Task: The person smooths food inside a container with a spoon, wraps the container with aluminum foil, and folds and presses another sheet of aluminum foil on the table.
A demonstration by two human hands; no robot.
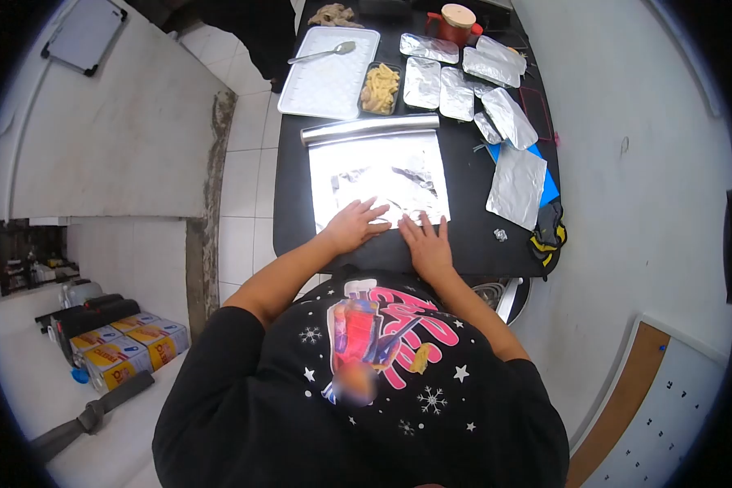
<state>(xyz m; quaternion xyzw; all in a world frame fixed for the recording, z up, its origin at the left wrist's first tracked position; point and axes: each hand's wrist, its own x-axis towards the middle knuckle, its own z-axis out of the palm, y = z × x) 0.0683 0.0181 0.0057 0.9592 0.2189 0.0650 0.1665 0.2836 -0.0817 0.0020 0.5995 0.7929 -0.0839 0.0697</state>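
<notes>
A sheet of aluminium foil [325,175] lies unrolled on the black table, its roll [370,128] still attached along the far edge. My left hand [354,225] rests on the near left part of the sheet with fingers stretched out. Flat on the near right edge lies my right hand [427,244], fingers spread. Neither hand grips anything. Just beyond the roll stands a black container of yellow food pieces [381,88], uncovered. Beside it is a white tray [301,93] with a spoon [325,53] on it.
Several foil-covered packs [423,81] stand at the back right, near a red container with a pale lid [457,20]. A loose foil sheet [516,187] overlaps a blue flat item [549,191]. A crumpled foil ball [500,235] lies right. A person in dark clothing [256,37] stands beyond.
</notes>
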